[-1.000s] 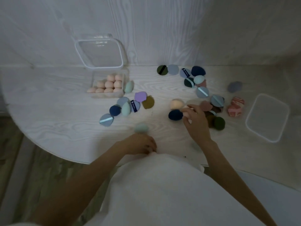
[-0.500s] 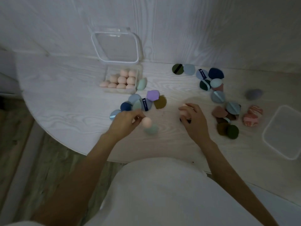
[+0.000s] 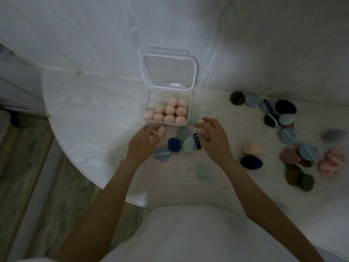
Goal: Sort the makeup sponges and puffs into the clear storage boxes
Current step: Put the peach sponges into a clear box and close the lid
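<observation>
A clear storage box (image 3: 149, 103) stands on the white table by the wall, its lid (image 3: 168, 72) open and leaning back. Several peach egg sponges (image 3: 171, 109) fill it. Just in front of the box, my left hand (image 3: 142, 142) pinches a peach sponge (image 3: 160, 131). My right hand (image 3: 214, 139) hovers near the box's right front corner, fingers curled round something small and peach (image 3: 203, 131), mostly hidden. Between the hands lie a navy puff (image 3: 174, 145), a mint sponge (image 3: 188, 144) and grey-blue puffs (image 3: 162, 156).
A pale green sponge (image 3: 194, 115) leans on the box's right side. A teal sponge (image 3: 204, 172), a peach sponge (image 3: 251, 148) and a navy puff (image 3: 251, 162) lie loose. More puffs (image 3: 287, 120) crowd the right. The table's curved edge (image 3: 75, 167) drops to the floor on the left.
Both hands have travelled away from me to the clear box, the left one carrying its peach sponge. The view has swung left, so the second box on the right is out of sight.
</observation>
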